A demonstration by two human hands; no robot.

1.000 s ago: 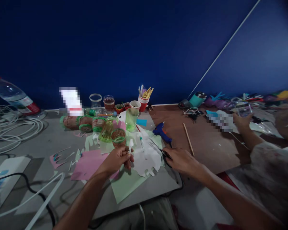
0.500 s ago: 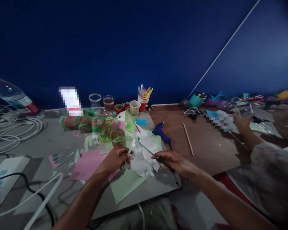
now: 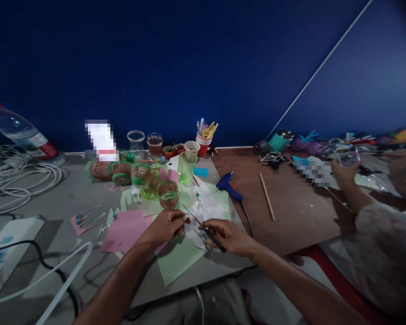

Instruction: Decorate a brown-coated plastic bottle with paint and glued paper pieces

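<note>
My right hand point(image 3: 228, 235) is closed around a slim tool point(image 3: 214, 238) with a dark handle and a thin metal shaft; I cannot tell its exact kind. The shaft points up and left, its tip passing just above the fingers of my left hand point(image 3: 169, 225). That hand is pinched on a small white paper piece point(image 3: 187, 217), mostly hidden by the fingers. Below both hands lie white paper point(image 3: 219, 205), a pale green sheet point(image 3: 179, 262) and a pink sheet point(image 3: 126, 232). Beyond them stands a brown cup with a green rim point(image 3: 168, 195), and a white-and-green marker point(image 3: 199, 199) lies nearby.
A blue glue gun point(image 3: 229, 186) and a wooden stick point(image 3: 267, 197) lie to the right. Behind are a green cup point(image 3: 186, 169), a red cup point(image 3: 204, 143) of cutlery and decorated bottles point(image 3: 122, 173). Cables point(image 3: 37, 189) coil at left. Another person's hand point(image 3: 347, 174) works at far right.
My right hand has moved left, bringing the tool's tip over to my left hand. The white paper piece has dropped mostly behind the left fingers. The view has shifted slightly.
</note>
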